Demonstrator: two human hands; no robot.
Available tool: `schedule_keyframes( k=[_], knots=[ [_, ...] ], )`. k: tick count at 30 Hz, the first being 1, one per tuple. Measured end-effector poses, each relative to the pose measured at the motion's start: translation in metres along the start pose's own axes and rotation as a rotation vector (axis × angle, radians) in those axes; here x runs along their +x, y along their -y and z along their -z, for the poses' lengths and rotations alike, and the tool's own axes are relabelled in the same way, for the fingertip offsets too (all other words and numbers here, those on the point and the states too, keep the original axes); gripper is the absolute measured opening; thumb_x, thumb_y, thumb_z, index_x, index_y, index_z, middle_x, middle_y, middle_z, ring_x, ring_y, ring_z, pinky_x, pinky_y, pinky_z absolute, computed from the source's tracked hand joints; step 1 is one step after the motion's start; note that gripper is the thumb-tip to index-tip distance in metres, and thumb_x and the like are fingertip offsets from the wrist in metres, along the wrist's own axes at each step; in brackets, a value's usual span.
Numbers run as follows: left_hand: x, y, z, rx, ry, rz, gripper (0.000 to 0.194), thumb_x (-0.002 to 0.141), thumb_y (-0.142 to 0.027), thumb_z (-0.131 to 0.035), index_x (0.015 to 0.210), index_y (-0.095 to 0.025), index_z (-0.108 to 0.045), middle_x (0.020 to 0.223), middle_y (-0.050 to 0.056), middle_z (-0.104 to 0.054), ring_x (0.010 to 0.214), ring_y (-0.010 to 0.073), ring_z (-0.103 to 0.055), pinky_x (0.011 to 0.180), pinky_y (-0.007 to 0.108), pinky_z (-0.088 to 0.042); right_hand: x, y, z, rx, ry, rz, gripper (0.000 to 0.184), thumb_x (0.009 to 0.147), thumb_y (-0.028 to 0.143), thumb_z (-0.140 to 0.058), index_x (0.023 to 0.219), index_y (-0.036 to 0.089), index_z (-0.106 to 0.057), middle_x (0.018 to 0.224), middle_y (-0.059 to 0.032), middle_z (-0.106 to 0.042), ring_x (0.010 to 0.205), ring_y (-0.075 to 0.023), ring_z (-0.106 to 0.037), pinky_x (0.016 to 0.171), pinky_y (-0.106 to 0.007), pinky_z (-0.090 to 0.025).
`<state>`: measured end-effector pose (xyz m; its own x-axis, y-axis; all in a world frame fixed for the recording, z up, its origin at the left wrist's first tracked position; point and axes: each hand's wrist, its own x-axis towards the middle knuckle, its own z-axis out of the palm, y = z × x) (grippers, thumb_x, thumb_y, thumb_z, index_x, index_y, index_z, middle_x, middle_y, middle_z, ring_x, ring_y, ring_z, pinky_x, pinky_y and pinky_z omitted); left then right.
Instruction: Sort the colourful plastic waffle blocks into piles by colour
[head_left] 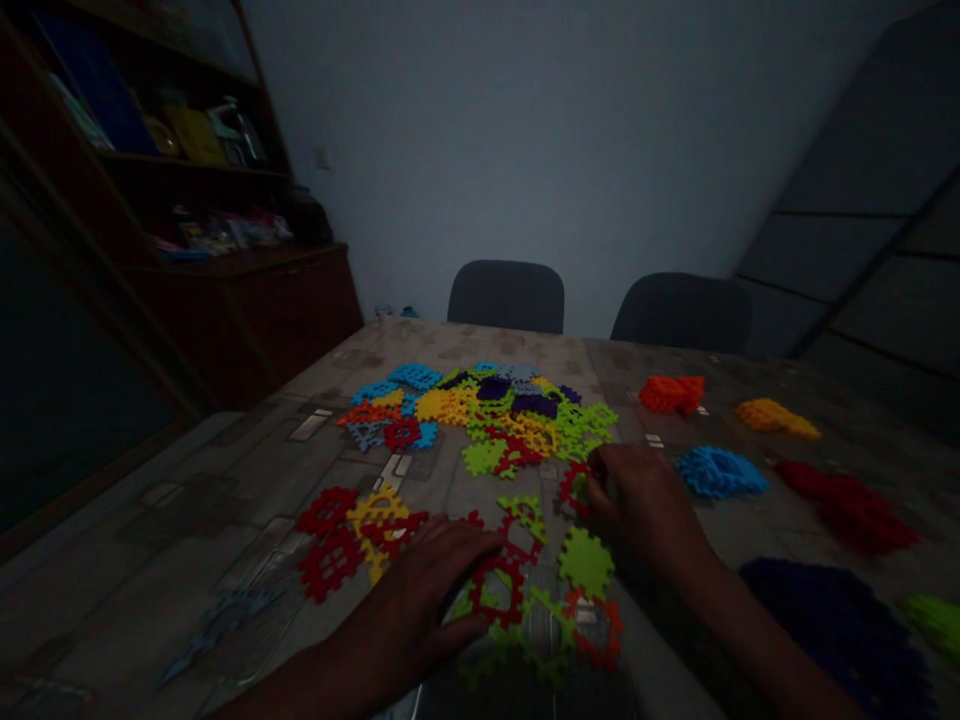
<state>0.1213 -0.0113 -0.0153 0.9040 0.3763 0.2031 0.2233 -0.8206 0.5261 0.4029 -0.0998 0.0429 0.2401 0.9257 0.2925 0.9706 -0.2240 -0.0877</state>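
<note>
Red toothed piece (568, 490) (hollow-centred) pinched by right hand (639, 502); left hand (439, 575), fingers apart

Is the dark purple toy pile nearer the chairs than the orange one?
No, the orange toy pile lies nearer the chairs, the dark purple toy pile nearer the camera.

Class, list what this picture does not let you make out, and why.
In the head view:
What lies under the left hand: the hand covers it.
Whether the right hand holds the red piece: hand and blur hide the contact.
The light green pile's full extent: cut off by the right edge.
Small items on the shelves: dim and blurred.
</note>
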Motion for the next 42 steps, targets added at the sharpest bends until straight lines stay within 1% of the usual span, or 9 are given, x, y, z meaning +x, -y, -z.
schedule_keyframes(
  k=[3,6,10,16,19,23,31,37,42],
  knots=[
    [-0.002,0.004,-0.007,-0.017,0.024,0.058,0.079,0.086,-0.021,-0.078,0.148,-0.038,-0.031,0.147,0.007,-0.05,0.135,0.0345,-0.046,0.115,0.071,-0.028,0.0,-0.008,0.002,-0.035,-0.164,0.066,0.004,0.085,0.015,-0.06,0.082,0.016,-0.062,0.077,-0.0072,-0.064,0.076,-0.0246,-0.057,0.072,-0.036,-0.035],
    [-0.001,0.005,-0.008,-0.037,0.014,0.046,0.084,0.085,-0.022,-0.08,0.149,-0.039,-0.028,0.148,0.007,-0.048,0.136,0.035,-0.044,0.114,0.071,-0.029,-0.006,0.0,0.0,0.145,-0.186,0.129,0.004,0.086,0.015,-0.057,0.084,0.017,-0.06,0.079,-0.0063,-0.063,0.077,-0.0238,-0.056,0.072,-0.035,-0.036],
    [0.002,0.001,0.002,-0.035,0.022,0.033,0.091,0.08,-0.032,-0.086,0.149,-0.035,-0.028,0.15,0.009,-0.045,0.136,0.0356,-0.043,0.115,0.066,-0.033,-0.022,0.036,-0.01,0.467,-0.002,0.142,0.008,0.081,0.012,-0.058,0.083,0.02,-0.059,0.081,-0.0035,-0.063,0.078,-0.0204,-0.056,0.072,-0.032,-0.038],
    [0.001,-0.003,0.007,-0.002,-0.029,-0.019,0.1,0.074,-0.033,-0.09,0.149,-0.035,-0.025,0.147,0.009,-0.048,0.134,0.0341,-0.046,0.115,0.058,-0.037,-0.032,0.073,-0.029,0.46,0.226,0.222,0.01,0.081,0.012,-0.064,0.087,0.019,-0.063,0.087,-0.0038,-0.065,0.085,-0.0213,-0.054,0.076,-0.034,-0.036],
    [0.0,-0.002,0.004,-0.017,-0.03,-0.044,0.105,0.072,-0.023,-0.091,0.148,-0.038,-0.021,0.145,0.007,-0.049,0.131,0.0326,-0.048,0.114,0.059,-0.037,-0.027,0.07,-0.026,0.442,0.294,0.219,0.009,0.086,0.013,-0.065,0.093,0.019,-0.065,0.092,-0.0046,-0.067,0.089,-0.0219,-0.056,0.078,-0.035,-0.037],
    [0.003,0.002,0.002,-0.035,-0.031,-0.06,0.087,0.084,-0.032,-0.083,0.147,-0.037,-0.024,0.143,0.009,-0.051,0.129,0.0325,-0.048,0.111,0.059,-0.039,-0.022,0.056,-0.017,0.381,0.304,0.151,0.015,0.094,0.011,-0.053,0.088,0.019,-0.065,0.09,-0.0063,-0.068,0.087,-0.0216,-0.056,0.078,-0.034,-0.038],
    [0.006,-0.001,0.001,-0.077,-0.048,-0.049,0.066,0.092,-0.029,-0.073,0.145,-0.034,-0.034,0.137,0.009,-0.055,0.125,0.0309,-0.052,0.109,0.053,-0.042,-0.032,0.058,-0.024,0.397,0.309,0.214,0.004,0.088,0.021,-0.064,0.092,0.02,-0.066,0.092,-0.0048,-0.066,0.088,-0.0214,-0.055,0.078,-0.034,-0.037],
    [0.005,-0.001,-0.002,-0.124,-0.086,-0.035,0.074,0.089,-0.029,-0.077,0.148,-0.038,-0.034,0.14,0.008,-0.054,0.127,0.0322,-0.051,0.114,0.056,-0.038,-0.034,0.065,-0.033,0.43,0.247,0.233,0.006,0.086,0.017,-0.064,0.091,0.021,-0.066,0.091,-0.0046,-0.067,0.087,-0.0216,-0.056,0.077,-0.034,-0.038],
    [0.006,-0.003,-0.001,-0.152,-0.088,0.01,0.085,0.082,-0.011,-0.079,0.148,-0.04,-0.033,0.136,0.006,-0.054,0.122,0.0295,-0.052,0.104,0.047,-0.049,-0.023,0.049,-0.016,0.434,0.211,0.164,0.007,0.087,0.014,-0.062,0.083,0.019,-0.064,0.085,-0.005,-0.065,0.085,-0.0225,-0.057,0.077,-0.035,-0.039]
  ],
)
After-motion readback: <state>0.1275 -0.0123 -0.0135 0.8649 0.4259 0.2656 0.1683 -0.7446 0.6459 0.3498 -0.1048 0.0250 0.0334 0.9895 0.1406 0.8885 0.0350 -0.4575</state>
